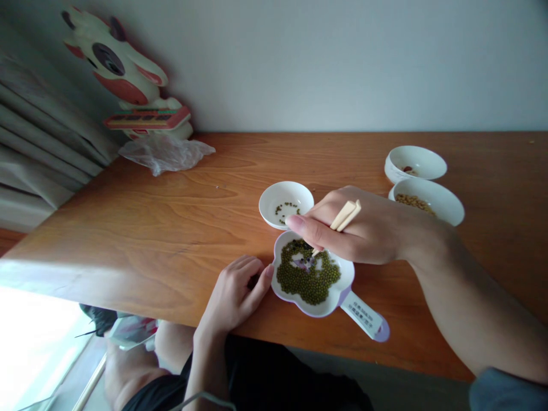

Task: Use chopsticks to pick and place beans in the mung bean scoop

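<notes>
Gripping the wooden chopsticks (pixel 346 216) in a firm pinch, the R hand (pixel 363 228) slants them down into the flower-shaped dish (pixel 346 269), tips by some dark beans (pixel 307 260); can't tell if a bean sits btwn the tips, too small. L hand (pixel 233 291) rests on the table (pixel 192 228), fingers loosely curled, thumb tip at the dish's L rim; can't tell if it pinches or just touches. Dish lies flat near the table's front edge, handle (pixel 363 314) angled to the near R.

For clean work: tips even, squeeze light, b/c round beans prob shoot out if pressed off-centre. Bare patch gives easier access than the thick heap; L thumb should steady the rim so the dish doesn't swivel. Small bowl (pixel 285 193) stands just past the far rim, so any lift that way can be short & low.

Dish: smooth, glossy, prob plastic, white w/ lilac edge, rounded lobes, printed label on handle. Green beans (pixel 314 288) = small, pebbly layer. Small bowl is round, white, slick, w/ a few scattered beans. At R, two more white bowls: near bowl (pixel 447 202) w/ tan beans (pixel 411 201), far bowl (pixel 430 162) w/ reddish-brown bits. Table has warm orange-brown grain; crumpled clear plastic bag (pixel 166 153) lies by a hard moulded cow toy (pixel 128 74)
</notes>
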